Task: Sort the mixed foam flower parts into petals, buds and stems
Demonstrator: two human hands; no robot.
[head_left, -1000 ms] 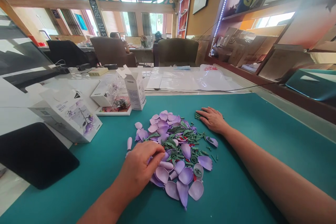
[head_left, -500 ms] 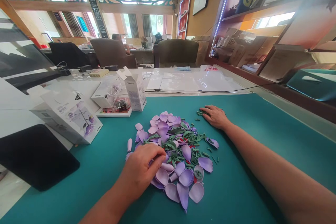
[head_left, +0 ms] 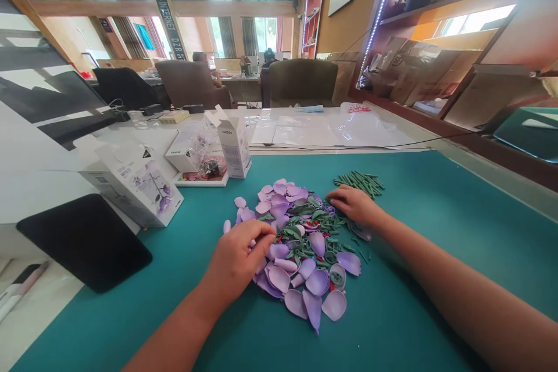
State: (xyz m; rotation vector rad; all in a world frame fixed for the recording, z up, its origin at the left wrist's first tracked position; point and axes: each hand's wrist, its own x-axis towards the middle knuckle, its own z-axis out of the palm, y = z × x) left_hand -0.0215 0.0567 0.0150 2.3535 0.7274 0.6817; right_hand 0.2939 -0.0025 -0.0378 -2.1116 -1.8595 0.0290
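Observation:
A heap of plastic flower parts lies on the green mat (head_left: 196,314). It mixes lilac petals (head_left: 317,282), green leaves (head_left: 293,232), small green pieces and red bits. My left hand (head_left: 242,247) is at the heap's left side, thumb and fingers pinched together; whatever they hold is hidden. At the upper right edge of the heap, the fingers of my right hand (head_left: 355,206) are bent and close together among small green parts, and what is in them cannot be made out. Just beyond that hand lies a separate bunch of short green sticks (head_left: 361,182).
On the left stand a flower-printed white carton (head_left: 148,189), a black tablet (head_left: 85,241) and a white tray (head_left: 203,182) with packaging. A narrow opened box (head_left: 235,148) is beside the tray. Clear plastic sheets (head_left: 309,131) lie behind the mat.
My right hand has moved from the green sticks toward me, to the heap's edge, uncovering the stick bunch. My left hand stays pinched at the heap. The view has shifted slightly.

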